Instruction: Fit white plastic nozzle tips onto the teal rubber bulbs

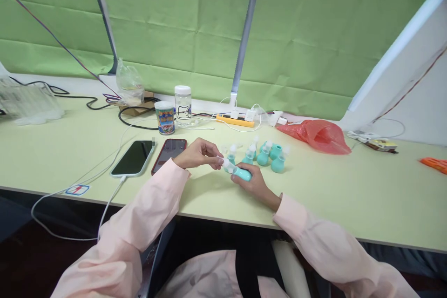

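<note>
A teal squeeze bulb with a clear tip, which looks like a nasal aspirator (243, 174), is held above the table, tilted with its tip toward the left. My right hand (256, 183) is wrapped round the teal bulb. At the other end, my left hand (203, 152) pinches the whitish end of the clear tip (228, 165) between thumb and fingers. Just behind my hands stand several more teal aspirators (263, 156), most with clear tips. One teal bulb (276, 151) among them shows an open top.
A phone on a cable (133, 158) and a red-edged phone (168, 152) lie left of my hands. Behind them stand a printed cup (165, 118) and a clear jar (183, 106). A yellow power strip (235, 121) and a red plastic bag (316, 136) are at the back.
</note>
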